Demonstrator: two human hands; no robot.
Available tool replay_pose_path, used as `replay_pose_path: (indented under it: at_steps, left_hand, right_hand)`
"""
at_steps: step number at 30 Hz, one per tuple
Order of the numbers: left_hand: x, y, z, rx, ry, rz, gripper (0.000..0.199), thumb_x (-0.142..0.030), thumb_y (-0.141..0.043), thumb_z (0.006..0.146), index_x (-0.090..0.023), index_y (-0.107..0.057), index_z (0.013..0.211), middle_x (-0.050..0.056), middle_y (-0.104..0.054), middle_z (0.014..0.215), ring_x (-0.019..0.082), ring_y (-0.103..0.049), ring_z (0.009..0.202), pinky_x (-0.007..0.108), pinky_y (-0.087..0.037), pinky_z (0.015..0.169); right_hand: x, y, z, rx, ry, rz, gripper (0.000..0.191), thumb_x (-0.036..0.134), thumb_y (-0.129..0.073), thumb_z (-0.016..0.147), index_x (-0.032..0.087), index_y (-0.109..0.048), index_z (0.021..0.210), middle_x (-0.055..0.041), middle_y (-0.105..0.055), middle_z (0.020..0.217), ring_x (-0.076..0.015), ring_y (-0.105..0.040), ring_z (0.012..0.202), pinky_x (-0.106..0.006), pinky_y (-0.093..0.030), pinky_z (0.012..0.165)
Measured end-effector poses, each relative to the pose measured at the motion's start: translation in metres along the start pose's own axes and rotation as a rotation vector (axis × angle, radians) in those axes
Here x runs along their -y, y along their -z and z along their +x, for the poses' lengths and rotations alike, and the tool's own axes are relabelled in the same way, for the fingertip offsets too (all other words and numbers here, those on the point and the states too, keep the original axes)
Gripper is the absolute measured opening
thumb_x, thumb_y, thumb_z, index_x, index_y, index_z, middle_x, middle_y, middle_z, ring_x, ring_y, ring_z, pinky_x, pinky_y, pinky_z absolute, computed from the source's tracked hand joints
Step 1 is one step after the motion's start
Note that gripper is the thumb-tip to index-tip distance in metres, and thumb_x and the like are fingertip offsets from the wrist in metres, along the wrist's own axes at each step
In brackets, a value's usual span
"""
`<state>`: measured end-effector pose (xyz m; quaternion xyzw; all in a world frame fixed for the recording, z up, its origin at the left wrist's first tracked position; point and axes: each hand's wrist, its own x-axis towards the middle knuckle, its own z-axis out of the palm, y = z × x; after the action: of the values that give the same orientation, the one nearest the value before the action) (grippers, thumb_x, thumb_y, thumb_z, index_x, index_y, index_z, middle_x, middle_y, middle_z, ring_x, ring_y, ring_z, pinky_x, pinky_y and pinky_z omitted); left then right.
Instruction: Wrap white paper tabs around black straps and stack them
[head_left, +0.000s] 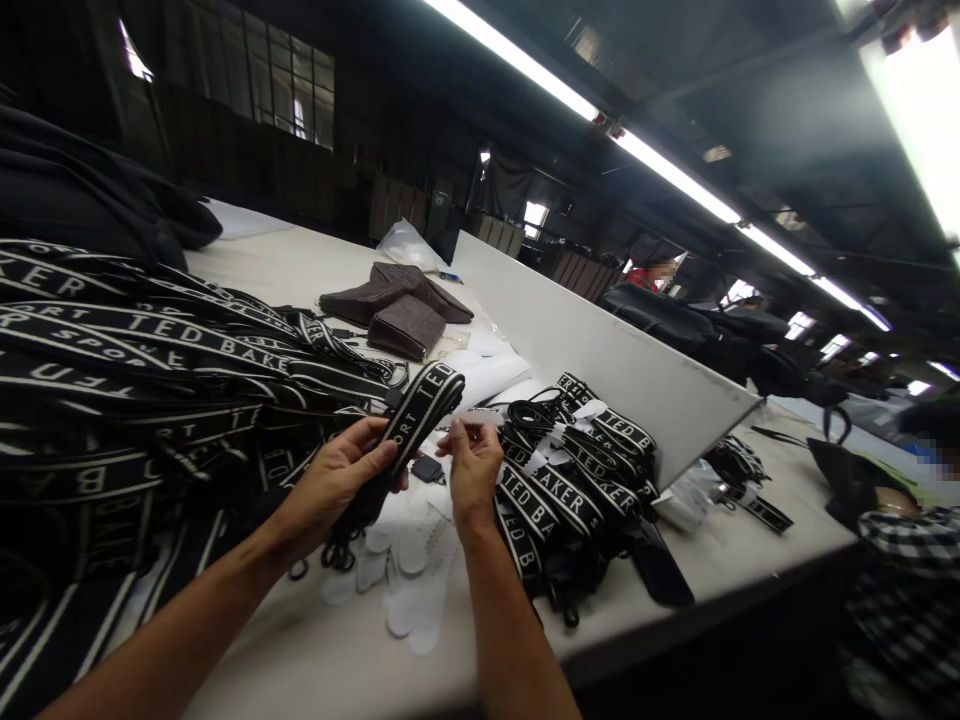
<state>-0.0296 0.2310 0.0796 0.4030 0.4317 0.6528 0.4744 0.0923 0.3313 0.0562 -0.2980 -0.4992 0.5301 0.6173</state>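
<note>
My left hand [337, 475] is closed around a folded black strap [421, 408] with white lettering and edge stripes, its dark metal hooks hanging below. Just right of the strap's folded end, my right hand [474, 480] has its fingertips pinched together; a pale sliver shows at them, too small to name. Beneath both hands lie several white strips with rounded ends [412, 560] and a small black square piece [427, 468]. Bundled straps with white bands [577, 470] are heaped beside my right hand. A large pile of loose lettered straps [195, 340] covers the left side.
Brown quilted pouches [409, 315] and a clear plastic bag [411, 245] lie farther back. A white upright board [570, 335] divides the table. A flat black object [660, 565] rests near the front edge. At right sits a person in a checked sleeve [900, 560].
</note>
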Motion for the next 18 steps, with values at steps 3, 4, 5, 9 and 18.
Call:
replay_pose_path:
  at_steps: [3, 4, 5, 9, 18]
  left_hand:
    - [0.004, -0.002, -0.001, 0.03, -0.024, 0.047, 0.038, -0.044, -0.073, 0.082, -0.017, -0.056, 0.103, 0.002, -0.067, 0.077, 0.012, -0.06, 0.062, 0.019, -0.048, 0.058]
    - [0.006, -0.002, -0.001, 0.044, -0.022, 0.06, 0.038, -0.044, -0.072, 0.083, -0.017, -0.057, 0.103, 0.002, -0.067, 0.075, 0.012, -0.06, 0.063, 0.019, -0.047, 0.059]
    - [0.008, -0.001, 0.0, 0.051, -0.013, 0.065, 0.038, -0.044, -0.072, 0.083, -0.016, -0.056, 0.104, 0.002, -0.066, 0.074, 0.012, -0.06, 0.063, 0.019, -0.047, 0.059]
    - [0.011, 0.0, 0.002, 0.012, 0.049, 0.034, 0.046, -0.046, -0.074, 0.08, -0.015, -0.054, 0.107, 0.002, -0.066, 0.074, 0.013, -0.061, 0.062, 0.02, -0.046, 0.058]
    - [0.004, 0.011, 0.004, -0.022, 0.071, 0.06, 0.043, -0.048, -0.073, 0.081, -0.015, -0.06, 0.106, 0.004, -0.066, 0.067, 0.012, -0.059, 0.058, 0.018, -0.042, 0.053]
  right_hand:
    - [-0.001, -0.006, -0.003, 0.057, -0.235, 0.227, 0.026, 0.037, -0.073, 0.071, 0.016, -0.056, 0.074, -0.0009, -0.062, 0.064, -0.0142, -0.06, 0.059, -0.025, -0.051, 0.059]
    - [0.0, -0.007, -0.004, 0.08, -0.292, 0.289, 0.026, 0.034, -0.074, 0.068, 0.017, -0.056, 0.074, 0.0001, -0.062, 0.065, -0.0136, -0.061, 0.06, -0.024, -0.051, 0.059]
    - [0.001, -0.008, -0.006, 0.102, -0.34, 0.342, 0.026, 0.031, -0.076, 0.066, 0.018, -0.055, 0.075, 0.0015, -0.062, 0.066, -0.0128, -0.06, 0.06, -0.023, -0.051, 0.058]
    - [0.005, -0.009, -0.01, 0.176, -0.466, 0.454, 0.028, 0.027, -0.079, 0.063, 0.019, -0.057, 0.078, 0.003, -0.063, 0.069, -0.0116, -0.059, 0.062, -0.021, -0.049, 0.057]
    - [-0.001, -0.006, -0.014, 0.303, -0.377, 0.258, 0.022, 0.029, -0.08, 0.069, 0.017, -0.07, 0.083, -0.0009, -0.066, 0.078, -0.0131, -0.057, 0.068, -0.023, -0.046, 0.062]
